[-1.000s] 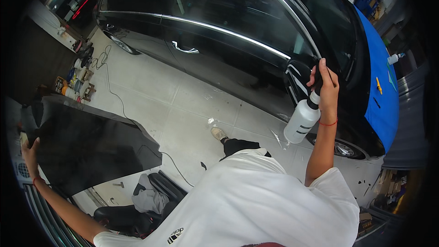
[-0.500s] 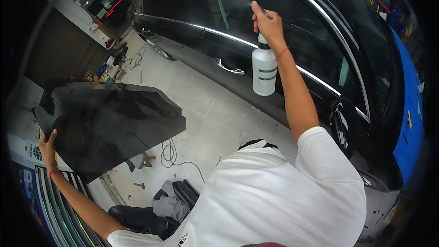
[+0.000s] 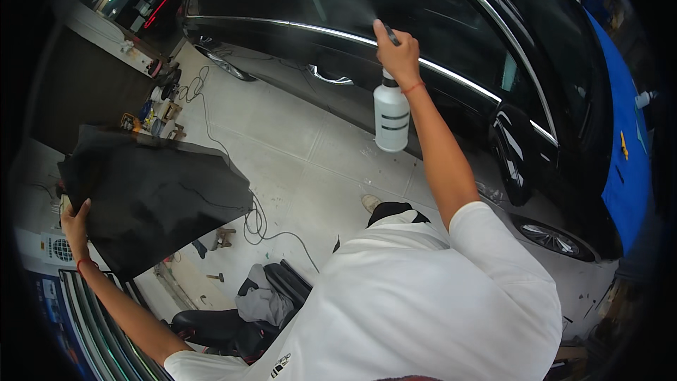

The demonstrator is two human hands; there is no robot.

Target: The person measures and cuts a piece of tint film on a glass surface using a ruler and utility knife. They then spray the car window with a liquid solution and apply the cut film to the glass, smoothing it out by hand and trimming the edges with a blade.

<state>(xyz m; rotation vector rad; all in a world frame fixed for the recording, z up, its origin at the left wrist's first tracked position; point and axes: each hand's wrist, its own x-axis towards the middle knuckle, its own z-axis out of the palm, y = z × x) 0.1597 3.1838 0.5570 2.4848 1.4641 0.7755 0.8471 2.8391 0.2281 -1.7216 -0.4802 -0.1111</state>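
As bottle (image 3: pixel 391 114) sprays mist (image 3: pixel 361 8), right hand (image 3: pixel 399 56) gripping

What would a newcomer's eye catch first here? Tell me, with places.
Probably the white spray bottle, gripped in the right hand against the side of the black car that fills the top. Next, likely, the large dark sheet at left, held at its edge by the left hand. The bright blue cover over the car's front, far right, also stands out.
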